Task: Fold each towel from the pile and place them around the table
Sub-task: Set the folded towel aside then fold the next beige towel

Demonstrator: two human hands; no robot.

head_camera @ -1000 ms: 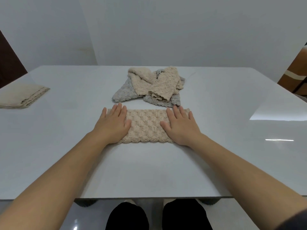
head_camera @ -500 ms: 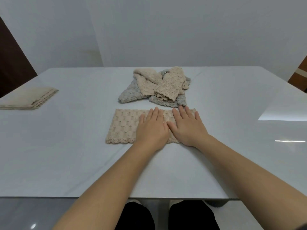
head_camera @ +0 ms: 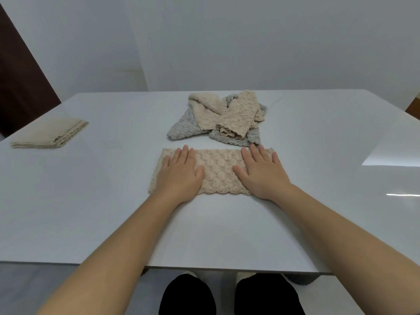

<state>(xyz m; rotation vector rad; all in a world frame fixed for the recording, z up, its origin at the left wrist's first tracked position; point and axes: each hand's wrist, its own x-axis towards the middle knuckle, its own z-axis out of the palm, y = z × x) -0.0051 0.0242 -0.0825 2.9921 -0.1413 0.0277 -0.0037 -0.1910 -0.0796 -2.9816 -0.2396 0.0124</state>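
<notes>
The beige knitted towel with a bumpy texture, folded into a long strip [head_camera: 216, 170], lies in the middle of the frame on the smooth white glossy table [head_camera: 91, 201]. The left hand [head_camera: 179, 175] presses flat on its left part and the right hand [head_camera: 261, 172] presses flat on its right part. Both hands are open with fingers stretched; they grasp nothing, they only push down on the cloth.

Just above the strip, near the upper centre, is the loose pile of beige and grey knitted towels [head_camera: 218, 120]. Its grey lower edge comes very near the far edge of the strip, close to the right fingertips. At the left of the frame a folded beige towel with a scalloped edge [head_camera: 48, 136] rests well apart.

I think the main risk is sliding: the table looks slippery, so an uneven push may shift the strip or open the fold. Also, when the next fold is lifted, the fingers may catch the grey edge of the pile and drag it.
</notes>
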